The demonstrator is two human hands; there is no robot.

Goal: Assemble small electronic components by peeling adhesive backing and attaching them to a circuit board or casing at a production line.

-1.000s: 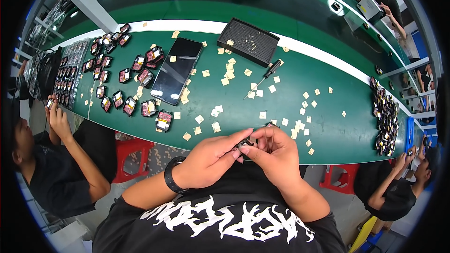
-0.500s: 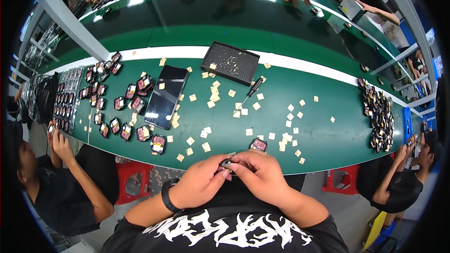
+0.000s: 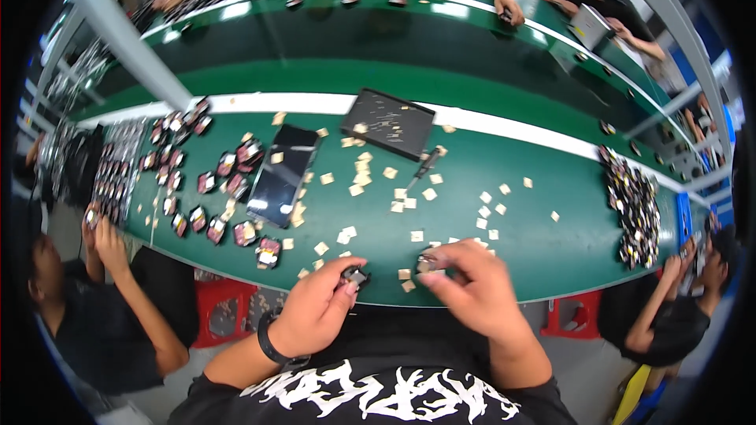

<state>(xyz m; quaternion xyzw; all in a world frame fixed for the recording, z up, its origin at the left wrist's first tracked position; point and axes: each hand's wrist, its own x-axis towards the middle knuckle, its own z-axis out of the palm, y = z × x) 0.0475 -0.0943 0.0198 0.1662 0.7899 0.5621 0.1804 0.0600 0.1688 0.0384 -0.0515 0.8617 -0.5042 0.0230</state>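
Note:
Near the front edge of the table, my left hand [image 3: 319, 307] is closed around a small black part [image 3: 358, 274] with a greyish face, pinched between thumb and fingers. To its right, my right hand [image 3: 479, 283], slightly blurred, has its thumb and fingers round another small dark piece [image 3: 428, 260]; its details are smeared. That piece is at the table surface or just above it; I cannot tell which. Small cream square pieces [image 3: 405, 275] lie between the hands. Left of my hands are several black units with pinkish faces [image 3: 268, 253].
A black phone-like slab [image 3: 282, 177], a black tray [image 3: 390, 123] and a screwdriver [image 3: 425, 165] lie mid-table. Piled black units [image 3: 634, 208] sit at right. Behind a white rail [image 3: 504, 122] runs a dark green belt [image 3: 331, 39]. Co-workers sit on both sides and across.
My hands, together on one small part before, have moved apart. The left keeps a part; the right has gone to the dark piece on the right. The whole view has shifted slightly.

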